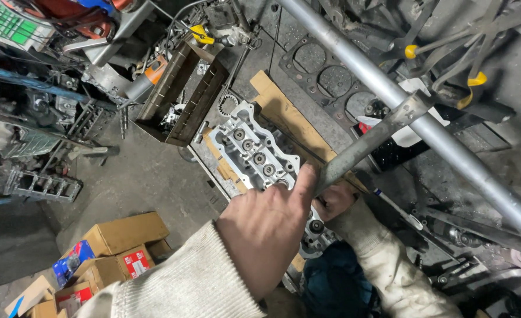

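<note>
Right now, near the middle of the frame, a grey metal lever bar [366, 144] is gripped at its low end by the left hand [266, 229], fingers curled tight around it, while the right hand [334, 200] is tucked under it with its fingers hidden, so their state cannot be told. Beneath it, one silver cylinder head [254, 150] is seen resting on cardboard [290, 115], with four round valve springs counted. If the bar is let slip, fingers could be pinched.
</note>
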